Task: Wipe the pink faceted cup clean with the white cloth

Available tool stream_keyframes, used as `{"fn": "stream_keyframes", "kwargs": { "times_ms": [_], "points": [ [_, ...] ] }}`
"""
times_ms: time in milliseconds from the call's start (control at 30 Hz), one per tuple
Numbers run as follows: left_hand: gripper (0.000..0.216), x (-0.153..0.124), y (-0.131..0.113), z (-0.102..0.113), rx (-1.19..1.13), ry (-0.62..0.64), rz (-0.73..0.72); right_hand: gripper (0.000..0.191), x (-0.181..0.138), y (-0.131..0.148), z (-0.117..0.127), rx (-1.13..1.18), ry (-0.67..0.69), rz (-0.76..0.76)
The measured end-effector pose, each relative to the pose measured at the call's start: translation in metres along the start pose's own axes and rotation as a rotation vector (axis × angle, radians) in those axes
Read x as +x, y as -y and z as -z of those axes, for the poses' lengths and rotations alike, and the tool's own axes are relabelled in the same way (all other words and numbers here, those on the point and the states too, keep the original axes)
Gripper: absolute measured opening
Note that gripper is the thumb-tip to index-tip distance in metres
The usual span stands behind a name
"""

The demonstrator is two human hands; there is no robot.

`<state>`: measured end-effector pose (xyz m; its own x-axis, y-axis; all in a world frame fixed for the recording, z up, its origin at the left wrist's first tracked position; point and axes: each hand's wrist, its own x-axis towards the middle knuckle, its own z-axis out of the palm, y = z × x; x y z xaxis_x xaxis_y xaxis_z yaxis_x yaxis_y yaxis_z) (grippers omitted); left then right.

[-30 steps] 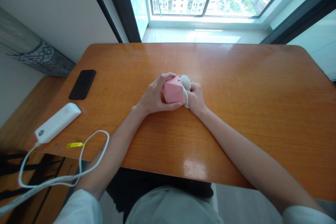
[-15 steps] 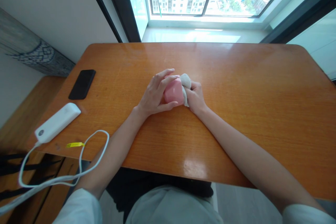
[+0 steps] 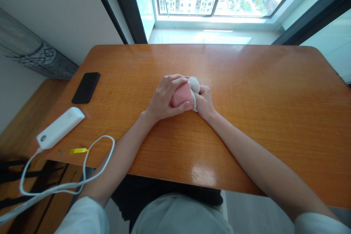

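Observation:
My left hand (image 3: 163,98) is wrapped round a small pink faceted block (image 3: 181,97) at the middle of the orange wooden table (image 3: 246,87). Its fingers curl over the block's top and its thumb lies along the near side. My right hand (image 3: 204,101) is closed on a white cloth (image 3: 194,86) and presses it against the block's right face. Both hands rest on the tabletop, touching each other across the block.
A black phone (image 3: 86,87) lies flat at the table's left. A white power bank (image 3: 60,127) sits near the left front corner, and its white cable (image 3: 90,168) with a yellow tag (image 3: 78,151) loops off the edge. A window sill runs behind the table.
My left hand's fingers lifted off the pink block for a moment, then closed over its top again, covering more of it. The block has turned slightly. My right hand with the cloth has barely moved.

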<state>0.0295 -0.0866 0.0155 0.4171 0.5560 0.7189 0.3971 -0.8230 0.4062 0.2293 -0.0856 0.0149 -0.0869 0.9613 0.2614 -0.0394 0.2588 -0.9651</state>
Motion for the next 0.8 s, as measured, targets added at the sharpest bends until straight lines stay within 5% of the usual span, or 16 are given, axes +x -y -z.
{"fn": "stream_keyframes", "kwargs": {
  "times_ms": [333, 533, 700, 800],
  "points": [
    [0.054, -0.001, -0.004, -0.01, -0.371, -0.058, 0.464, 0.025, -0.004, -0.002, -0.002, -0.045, 0.053, 0.04],
    [0.045, -0.004, -0.003, -0.009, -0.111, -0.244, 0.163, 0.027, -0.003, 0.0, -0.002, -0.031, 0.044, 0.007],
    [0.053, -0.004, -0.001, -0.002, 0.039, -0.127, -0.128, 0.031, -0.002, -0.001, -0.001, -0.001, 0.01, -0.037],
    [0.058, -0.005, 0.0, -0.003, 0.088, -0.067, -0.182, 0.036, -0.001, -0.001, 0.0, 0.021, 0.012, -0.044]
  ]
}}
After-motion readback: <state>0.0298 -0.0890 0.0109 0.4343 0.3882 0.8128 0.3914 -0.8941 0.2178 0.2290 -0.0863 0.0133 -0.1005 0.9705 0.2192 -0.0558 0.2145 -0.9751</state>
